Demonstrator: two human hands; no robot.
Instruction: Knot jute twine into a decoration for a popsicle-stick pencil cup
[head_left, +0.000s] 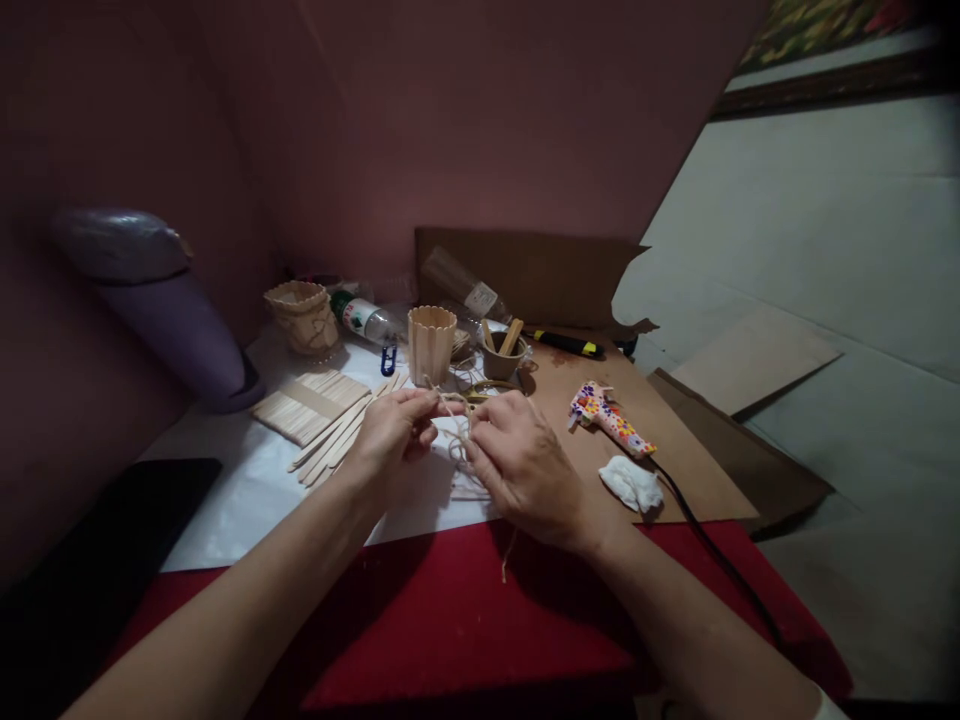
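1. The twine (459, 452) is at the centre of the frame, strung between the hands, with loops below.
2. The left hand (399, 425), left of centre, has thumb and forefinger pinched on the twine; the right hand (525, 462), right of centre, has its fingers curled closed on it.
3. Just above centre stands a scalloped wooden cup (431, 347).
4. Left of centre lie loose craft sticks (336, 440) beside a banded bundle (309, 405).
5. At centre right, a flower-patterned glue gun (611, 418) lies above a crumpled white cloth (630, 484).
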